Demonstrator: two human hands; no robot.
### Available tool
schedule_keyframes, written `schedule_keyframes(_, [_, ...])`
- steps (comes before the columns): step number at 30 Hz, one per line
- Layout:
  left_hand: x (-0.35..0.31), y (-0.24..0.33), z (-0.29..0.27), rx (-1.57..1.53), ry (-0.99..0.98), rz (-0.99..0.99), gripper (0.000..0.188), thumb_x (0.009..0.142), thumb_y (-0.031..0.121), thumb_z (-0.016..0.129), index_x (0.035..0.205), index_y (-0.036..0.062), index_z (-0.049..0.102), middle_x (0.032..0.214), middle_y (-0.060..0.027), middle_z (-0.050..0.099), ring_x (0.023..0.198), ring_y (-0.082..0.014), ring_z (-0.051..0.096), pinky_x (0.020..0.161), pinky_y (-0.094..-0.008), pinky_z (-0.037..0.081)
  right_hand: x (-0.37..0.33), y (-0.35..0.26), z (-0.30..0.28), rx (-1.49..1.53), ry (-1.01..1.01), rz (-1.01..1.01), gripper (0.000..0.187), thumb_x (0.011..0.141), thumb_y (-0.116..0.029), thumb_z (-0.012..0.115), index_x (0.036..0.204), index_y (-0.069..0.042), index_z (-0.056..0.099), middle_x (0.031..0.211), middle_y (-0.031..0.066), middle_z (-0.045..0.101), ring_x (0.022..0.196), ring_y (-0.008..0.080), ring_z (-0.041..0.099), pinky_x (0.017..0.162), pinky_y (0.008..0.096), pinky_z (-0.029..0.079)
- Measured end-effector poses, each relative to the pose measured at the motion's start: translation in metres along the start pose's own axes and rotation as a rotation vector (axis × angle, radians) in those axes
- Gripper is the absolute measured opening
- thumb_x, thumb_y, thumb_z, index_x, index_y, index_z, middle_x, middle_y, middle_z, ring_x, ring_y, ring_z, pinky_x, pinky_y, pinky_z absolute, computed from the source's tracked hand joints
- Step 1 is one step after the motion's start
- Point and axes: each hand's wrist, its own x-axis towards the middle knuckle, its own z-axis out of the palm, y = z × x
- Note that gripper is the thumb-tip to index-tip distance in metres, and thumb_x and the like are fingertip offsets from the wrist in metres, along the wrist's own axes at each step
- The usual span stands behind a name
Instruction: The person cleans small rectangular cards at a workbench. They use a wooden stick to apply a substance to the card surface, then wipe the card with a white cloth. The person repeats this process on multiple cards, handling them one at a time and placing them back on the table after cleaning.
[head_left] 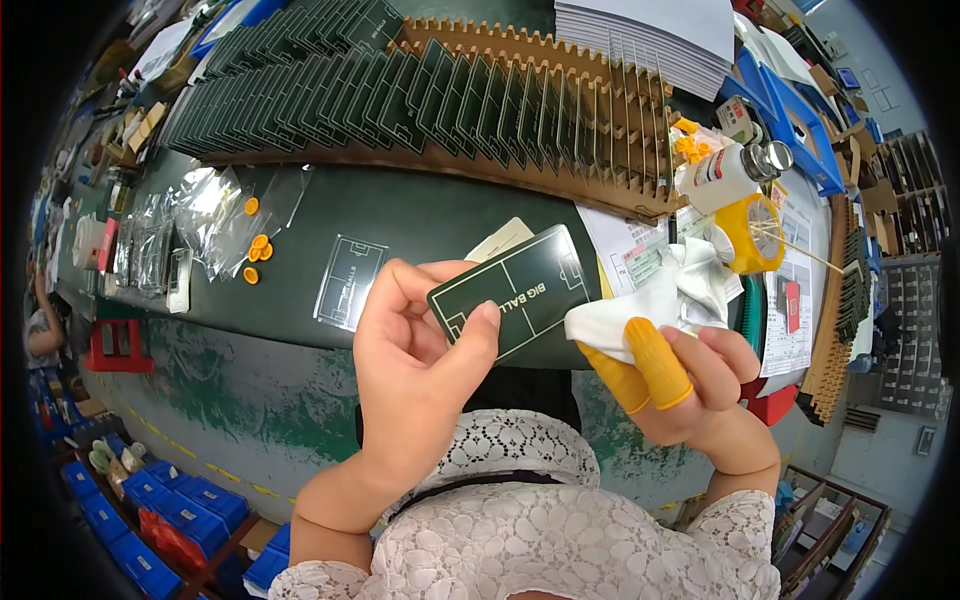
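Between the thumb and fingers of my left hand (415, 345) is a dark green card (535, 275) with rounded corners and white pitch-like lines. My right hand (680, 385) wears yellow finger cots on two fingers and pinches a white cloth (655, 295). The cloth's tip is close to the card's right edge; I cannot tell whether they touch. A pale card-like piece (500, 240) lies on the table behind the held card, partly hidden. Left of my left hand, a similar lined card (350, 280) lies flat on the green table (450, 200).
Many green cards (330, 100) stand in notched brown racks (560, 185) across the back. To the right are a white bottle with a metal cap (725, 175), a yellow tape roll (750, 232) and papers (800, 320). Clear bags (215, 215) and orange finger cots (260, 247) lie left.
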Motion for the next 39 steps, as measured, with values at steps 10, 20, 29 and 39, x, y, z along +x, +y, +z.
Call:
schedule_keyframes(10, [0.0,0.001,-0.005,-0.053,0.004,-0.013,0.017,0.089,-0.006,0.059,0.095,0.002,0.045,0.113,-0.0133,0.06,0.096,-0.0096,0.059,0.084,-0.0249,0.05,-0.005,0.015,0.001,-0.039,-0.019,0.186,0.052,0.068,-0.016,0.086,0.114,-0.008,0.063,0.11,0.0037,0.047,0.098,0.0227,0.044,0.081,0.0319,0.039])
schedule_keyframes(20, [0.003,0.002,-0.012,-0.226,-0.024,-0.096,0.016,0.091,-0.002,0.059,0.098,0.0039,0.046,0.106,-0.0098,0.062,0.097,-0.0096,0.059,0.088,-0.0273,0.049,-0.008,0.018,-0.004,-0.021,-0.018,0.203,0.033,0.068,-0.014,0.08,0.101,-0.018,0.076,0.117,0.0018,0.055,0.104,0.0234,0.045,0.084,0.0366,0.037])
schedule_keyframes(29, [0.005,0.003,-0.01,-0.236,0.001,-0.133,0.016,0.092,0.0,0.059,0.1,0.004,0.046,0.107,-0.01,0.061,0.098,-0.0109,0.059,0.09,-0.0289,0.048,-0.007,0.011,-0.004,0.022,-0.02,0.202,0.032,0.074,-0.007,0.073,0.104,-0.019,0.074,0.116,0.0035,0.052,0.105,0.0264,0.046,0.081,0.0387,0.041])
schedule_keyframes(39, [0.005,-0.003,-0.015,-0.227,0.042,-0.118,0.016,0.092,0.002,0.062,0.095,0.0057,0.046,0.097,-0.0052,0.063,0.087,-0.0057,0.058,0.081,-0.0241,0.048,-0.001,0.009,-0.006,0.072,-0.022,0.184,0.056,0.064,-0.015,0.087,0.115,-0.008,0.064,0.11,0.0052,0.043,0.098,0.0245,0.043,0.082,0.0339,0.039])
